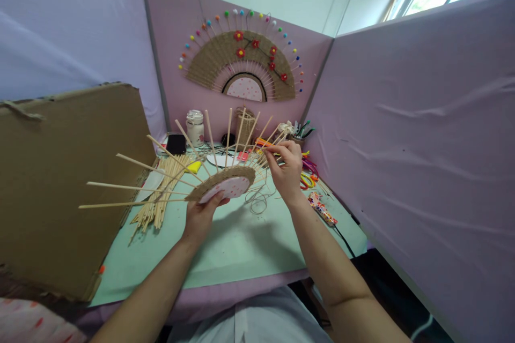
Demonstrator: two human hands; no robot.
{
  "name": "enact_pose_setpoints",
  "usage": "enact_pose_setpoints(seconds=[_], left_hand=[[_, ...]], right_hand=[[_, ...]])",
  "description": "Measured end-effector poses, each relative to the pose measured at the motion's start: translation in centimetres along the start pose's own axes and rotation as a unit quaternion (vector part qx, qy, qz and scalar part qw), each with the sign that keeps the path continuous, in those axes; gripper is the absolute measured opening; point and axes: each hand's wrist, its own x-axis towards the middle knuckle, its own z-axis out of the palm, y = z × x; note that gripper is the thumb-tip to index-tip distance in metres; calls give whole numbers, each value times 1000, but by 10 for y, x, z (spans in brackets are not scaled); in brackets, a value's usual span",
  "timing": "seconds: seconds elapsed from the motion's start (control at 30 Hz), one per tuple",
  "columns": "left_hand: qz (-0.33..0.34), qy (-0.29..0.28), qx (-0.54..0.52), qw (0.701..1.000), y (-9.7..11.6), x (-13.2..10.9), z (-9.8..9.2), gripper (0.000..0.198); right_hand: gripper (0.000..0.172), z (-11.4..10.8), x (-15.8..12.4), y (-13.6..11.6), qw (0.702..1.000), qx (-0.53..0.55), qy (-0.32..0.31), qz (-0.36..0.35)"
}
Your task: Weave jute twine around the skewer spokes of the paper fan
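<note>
A half-round fan frame (231,186), pink-dotted in the middle with a woven twine band, is held up over the table with thin wooden sticks spreading out from its edge. My left hand (202,217) grips its lower edge, thumb on the dotted face. At the right-hand sticks, my right hand (286,166) pinches thin twine with thumb and forefinger. Loose twine (257,204) hangs in loops below that hand. A bundle of wooden sticks (161,198) lies behind the frame on the left.
A finished fan (217,59) with red flowers and coloured balls hangs on the back panel. Behind the frame stand a jar (195,128) and a twine roll (244,126). A patterned glue gun (322,209) lies right; a cardboard sheet (72,187) stands left.
</note>
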Motion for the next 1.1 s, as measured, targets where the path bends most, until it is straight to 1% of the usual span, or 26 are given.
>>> enact_pose_setpoints(seconds=[0.2, 0.43, 0.53, 0.63, 0.73, 0.8, 0.83, 0.9, 0.97, 1.03, 1.1], left_hand=[[1, 1, -2, 1000, 3, -1, 1, 42], [12, -8, 9, 1000, 3, -1, 1, 38], [8, 0, 8, 1000, 3, -1, 1, 41], [-2, 9, -10, 1000, 3, 0, 0, 43], [-5, 14, -20, 1000, 1, 2, 0, 43], [1, 14, -20, 1000, -1, 3, -1, 42], [4, 11, -14, 1000, -1, 3, -2, 40], [12, 0, 16, 1000, -1, 3, -3, 37], [30, -32, 80, 996, 2, 2, -6, 36], [89, -76, 147, 982, 7, 2, -8, 36], [179, -125, 188, 957, 11, 1, -10, 37]], right_hand=[[10, 0, 1, -1, 1000, -15, -3, 6], [9, 1, 1, -1, 1000, -17, 9, 6], [11, -3, -3, -1, 1000, 16, 15, 18], [21, -10, -9, -2, 997, 60, 39, 36], [18, -11, -16, 3, 994, 74, 45, 60], [17, -7, -22, 10, 991, 87, 21, 95], [19, -3, -26, 15, 988, 98, 2, 123], [27, 6, -34, 26, 972, 130, -39, 193], [35, 13, -45, 36, 949, 166, -77, 258], [39, 14, -56, 45, 930, 187, -101, 301], [40, 9, -66, 52, 918, 192, -114, 328]])
